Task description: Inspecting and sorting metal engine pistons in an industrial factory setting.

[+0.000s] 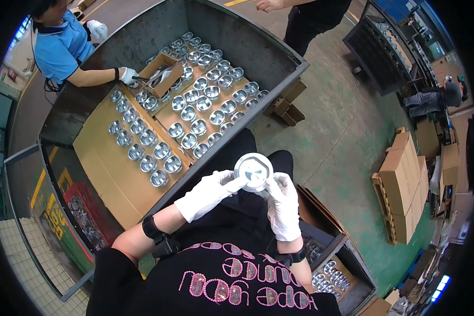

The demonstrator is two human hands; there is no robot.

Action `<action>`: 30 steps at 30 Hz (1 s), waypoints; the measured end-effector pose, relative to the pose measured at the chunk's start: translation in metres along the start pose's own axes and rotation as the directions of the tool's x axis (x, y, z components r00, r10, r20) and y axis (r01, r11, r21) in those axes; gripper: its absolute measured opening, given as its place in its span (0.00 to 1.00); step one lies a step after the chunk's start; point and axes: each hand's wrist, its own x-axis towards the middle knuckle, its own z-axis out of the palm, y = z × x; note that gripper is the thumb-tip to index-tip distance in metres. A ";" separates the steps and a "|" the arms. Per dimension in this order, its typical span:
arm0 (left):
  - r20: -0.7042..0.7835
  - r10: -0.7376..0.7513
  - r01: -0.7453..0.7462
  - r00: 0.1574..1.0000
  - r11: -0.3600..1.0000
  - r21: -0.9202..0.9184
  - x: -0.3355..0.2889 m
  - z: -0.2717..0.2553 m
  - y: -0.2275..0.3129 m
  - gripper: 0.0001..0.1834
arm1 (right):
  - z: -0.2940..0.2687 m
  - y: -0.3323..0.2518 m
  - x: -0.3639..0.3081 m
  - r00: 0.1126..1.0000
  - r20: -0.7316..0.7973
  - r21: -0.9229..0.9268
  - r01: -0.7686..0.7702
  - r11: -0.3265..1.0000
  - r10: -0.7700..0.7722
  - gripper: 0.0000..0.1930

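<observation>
A round silver metal piston is held up in front of my chest, its crown with the machined recesses facing me. My left hand, in a white glove, grips its left edge with thumb and fingers. On the opposite edge, my right hand, gloved the same way, pinches the rim. Beyond my hands, several similar pistons stand in rows on cardboard sheets inside a large dark metal bin.
Across the bin, a co-worker's gloved hand is at an open cardboard box set among the pistons. A second bin with pistons stands at my right. Stacked cartons sit on a pallet farther right. A red crate is at lower left.
</observation>
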 end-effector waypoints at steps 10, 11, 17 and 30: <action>-0.068 0.134 -0.134 0.989 0.991 0.002 0.002 0.006 0.016 0.26 | 0.000 0.009 0.000 0.999 0.018 0.200 0.029 0.979 -0.033 0.12; -0.145 0.282 -0.275 0.948 0.959 0.067 0.002 0.008 0.018 0.27 | -0.006 0.014 0.004 0.993 0.098 0.217 0.038 0.975 -0.061 0.17; -0.090 0.745 -0.595 0.661 0.594 0.542 -0.006 0.016 0.048 0.27 | 0.005 0.024 0.007 0.955 0.242 0.441 -0.268 0.857 0.174 0.25; -0.121 0.778 -0.550 0.617 0.536 0.640 0.007 0.013 0.033 0.21 | 0.014 -0.001 0.002 0.956 0.256 0.616 -0.278 0.737 0.146 0.31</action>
